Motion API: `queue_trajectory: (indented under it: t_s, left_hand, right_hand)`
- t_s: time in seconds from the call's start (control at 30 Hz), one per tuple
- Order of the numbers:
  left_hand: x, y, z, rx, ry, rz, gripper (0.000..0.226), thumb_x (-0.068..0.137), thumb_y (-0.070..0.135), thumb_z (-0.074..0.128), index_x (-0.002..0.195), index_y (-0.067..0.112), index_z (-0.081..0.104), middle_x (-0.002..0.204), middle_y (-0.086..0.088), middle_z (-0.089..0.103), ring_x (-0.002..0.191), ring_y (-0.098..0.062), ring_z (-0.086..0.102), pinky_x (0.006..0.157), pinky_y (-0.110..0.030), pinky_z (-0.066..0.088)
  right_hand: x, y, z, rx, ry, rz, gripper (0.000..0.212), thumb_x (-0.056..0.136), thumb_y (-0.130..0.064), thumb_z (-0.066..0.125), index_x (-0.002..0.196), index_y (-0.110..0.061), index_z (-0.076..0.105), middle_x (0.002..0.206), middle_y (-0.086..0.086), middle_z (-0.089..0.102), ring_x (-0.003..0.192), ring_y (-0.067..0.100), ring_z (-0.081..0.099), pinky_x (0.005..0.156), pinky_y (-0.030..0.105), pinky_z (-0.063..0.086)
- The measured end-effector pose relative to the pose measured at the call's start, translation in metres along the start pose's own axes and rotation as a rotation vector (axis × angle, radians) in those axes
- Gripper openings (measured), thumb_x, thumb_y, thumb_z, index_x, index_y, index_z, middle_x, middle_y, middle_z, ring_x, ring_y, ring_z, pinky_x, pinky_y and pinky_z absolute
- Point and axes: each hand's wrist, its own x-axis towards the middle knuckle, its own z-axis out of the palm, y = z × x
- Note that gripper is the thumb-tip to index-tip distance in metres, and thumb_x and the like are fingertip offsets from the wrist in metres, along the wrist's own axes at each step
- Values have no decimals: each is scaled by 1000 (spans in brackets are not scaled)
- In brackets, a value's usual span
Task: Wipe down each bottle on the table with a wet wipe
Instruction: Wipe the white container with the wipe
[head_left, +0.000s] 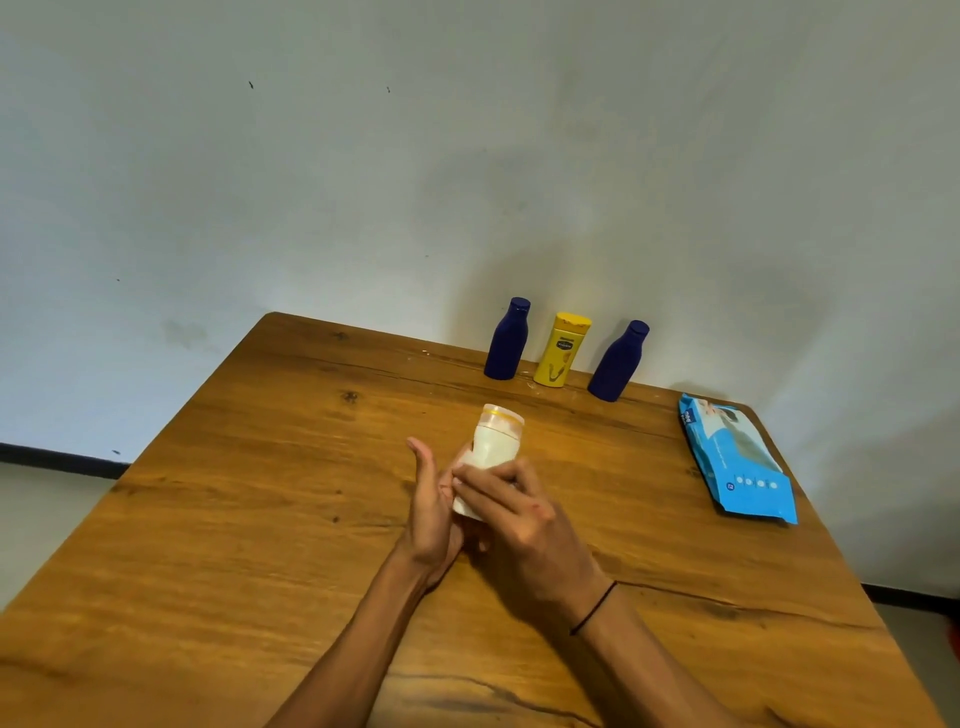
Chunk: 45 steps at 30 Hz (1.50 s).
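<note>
A cream bottle (493, 449) is held in the left hand (434, 512) and rubbed by the right hand (519, 514), its fingers curled, apparently over a wipe, while three bottles (563, 349) behind the cream bottle seem yet to be wiped.

Your head view is evenly, softly lit, moderately bright. Broad diffuse shadows fall on the wall (467, 156) behind the three bottles at the far edge of the table (260, 493). Table edges splay from wide-angle distortion. Your hands look slightly soft; no glare.

3 bottles (566, 348) at table (260, 493) rear – wipes pack (737, 457) right, held bottle (491, 457) front-ctr
</note>
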Motion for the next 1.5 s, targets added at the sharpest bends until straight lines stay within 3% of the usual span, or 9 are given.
queue_trajectory:
  t_s: [0.1,0.33,0.43,0.63,0.73,0.87,1.1,1.33,1.5]
  left_hand:
    - [0,1,-1,3,104,35,109,81,93,13,148,19,56,127,-24,74,113,-33,75,89,-37,63]
    - [-2,5,4,20,95,41,99,85,83,49,140,2,59,105,-18,73,86,-25,74,67,-31,63]
    - [-3,4,7,104,77,29,95,90,84,40,140,6,59,96,-16,72,63,-19,67,41,-27,52]
    - [0,-2,4,126,121,17,89,96,79,31,141,7,59,94,-20,72,57,-20,67,37,-27,48]
    - [3,0,1,61,161,26,96,94,81,31,136,0,62,102,-21,72,73,-25,72,47,-31,56]
    - [1,3,-1,5,229,38,92,93,78,36,138,2,62,111,-23,71,98,-33,72,84,-44,61]
    - [-2,1,9,51,164,34,71,100,56,52,145,0,51,103,-19,70,72,-24,69,41,-28,52]
    - [-1,-1,11,114,120,53,70,100,61,56,146,8,50,106,-24,70,72,-30,71,39,-28,49]
    - [-2,2,7,49,171,15,75,97,59,50,144,-1,50,101,-19,65,71,-24,62,40,-26,49]
  right_hand:
    - [-8,-3,8,60,-9,-70,46,98,-21,75,140,-6,63,148,4,59,116,24,56,90,39,55]
    - [-5,15,5,30,27,-179,45,97,-24,76,137,-5,66,147,9,63,116,25,60,91,40,58]
    - [12,23,-9,-34,88,-78,55,92,-32,72,137,-1,65,146,12,63,119,24,54,95,36,55]
    - [28,20,-15,-19,113,18,55,87,-29,73,131,3,68,140,16,67,116,24,51,88,39,58]
    - [10,9,-5,44,27,-61,58,79,-19,87,131,0,69,142,12,66,111,22,55,85,39,59]
    - [-8,5,1,137,-4,-123,42,98,-22,72,136,-5,66,146,8,64,112,25,61,84,41,59]
    - [7,29,-15,-11,60,-112,46,96,-32,62,131,-2,69,140,12,67,108,21,55,83,33,57]
    - [21,26,-20,45,117,81,54,86,-27,78,132,-1,68,143,10,65,115,21,53,91,30,54]
    - [-14,14,-10,146,37,-29,50,90,-25,82,133,-3,68,146,7,63,113,17,54,101,13,40]
